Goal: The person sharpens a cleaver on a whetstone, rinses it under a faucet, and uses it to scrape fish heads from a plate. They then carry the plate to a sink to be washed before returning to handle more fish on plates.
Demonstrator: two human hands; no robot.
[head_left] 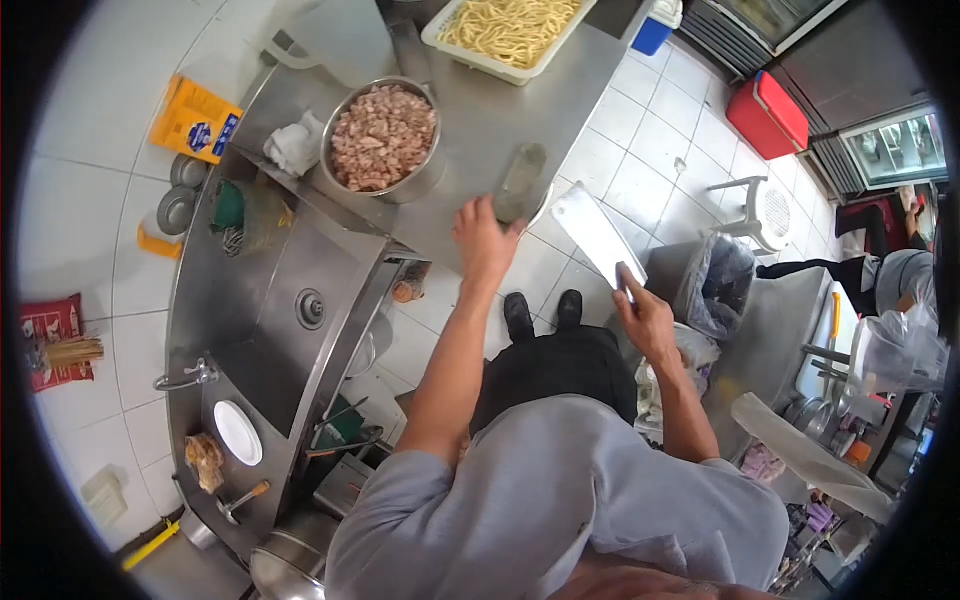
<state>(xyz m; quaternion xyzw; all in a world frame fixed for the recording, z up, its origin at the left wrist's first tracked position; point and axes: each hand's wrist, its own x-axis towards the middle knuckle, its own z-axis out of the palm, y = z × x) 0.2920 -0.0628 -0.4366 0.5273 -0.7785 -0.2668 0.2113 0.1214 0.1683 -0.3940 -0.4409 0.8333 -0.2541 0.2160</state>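
My right hand (648, 318) is wrapped round the handle of a cleaver (598, 232), its wide blade over the floor, pointing up and left. My left hand (487, 240) hovers at the counter's edge, fingers apart, close to a clear glass-like container (521, 183) lying on the steel counter (478, 130). Whether its fingertips touch the container I cannot tell. Left of that hand stands a round metal pot (428, 172) filled with chopped pinkish meat (386, 138). A white tray (432, 38) of yellow noodles (508, 28) is at the top.
A steel sink (285, 335) lies left, with a white plate (238, 433) beside it. On the right are a lined bin (718, 285), a white stool (772, 213) and a red cooler (768, 115). Another person (905, 275) is at the far right.
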